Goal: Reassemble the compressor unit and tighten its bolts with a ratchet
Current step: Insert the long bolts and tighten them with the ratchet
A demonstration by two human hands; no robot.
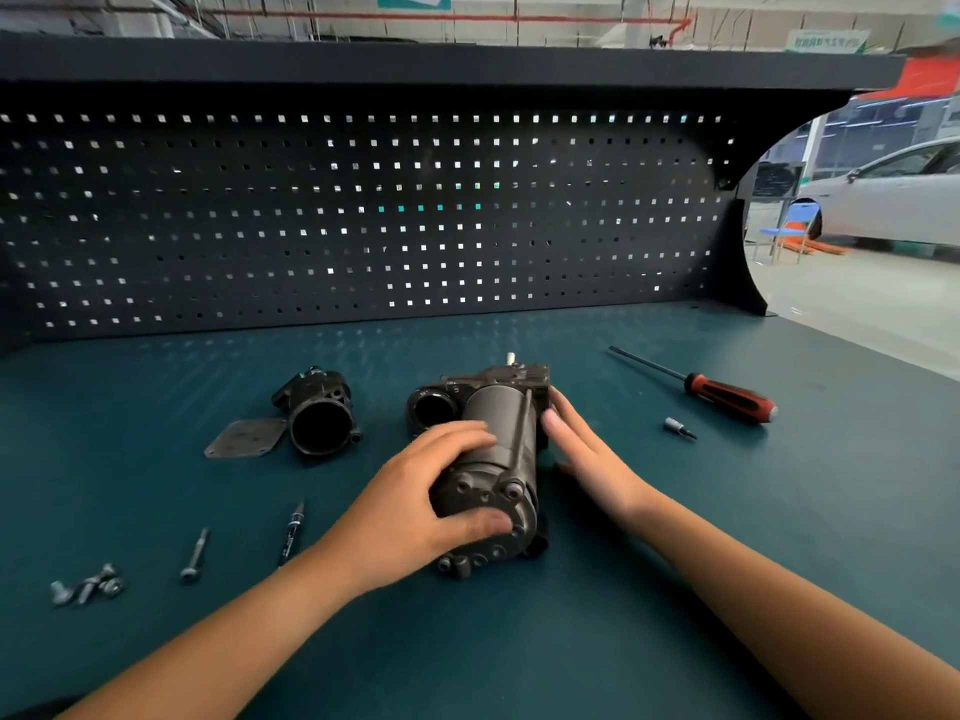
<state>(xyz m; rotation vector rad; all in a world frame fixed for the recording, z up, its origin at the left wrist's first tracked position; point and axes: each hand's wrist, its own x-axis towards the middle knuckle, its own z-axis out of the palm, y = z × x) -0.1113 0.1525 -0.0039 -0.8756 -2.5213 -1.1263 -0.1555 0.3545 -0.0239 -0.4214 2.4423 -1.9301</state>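
Left hand [415, 491] holds one compressor [506, 407]; right hand [587, 454] touches it; one screwdriver [727, 394].

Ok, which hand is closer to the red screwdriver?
Right. The right hand touches the compressor on its right side, toward the screwdriver; the left hand grips the compressor farther left.

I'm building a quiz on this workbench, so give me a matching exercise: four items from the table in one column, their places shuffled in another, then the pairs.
1 screwdriver
2 flat plate
3 bolt pile
4 compressor body

A gripped by left hand, touched by right hand
B near left of the table
C beside the open housing
D right side, beyond the small bit

Pairs: 1-D, 2-C, 3-B, 4-A
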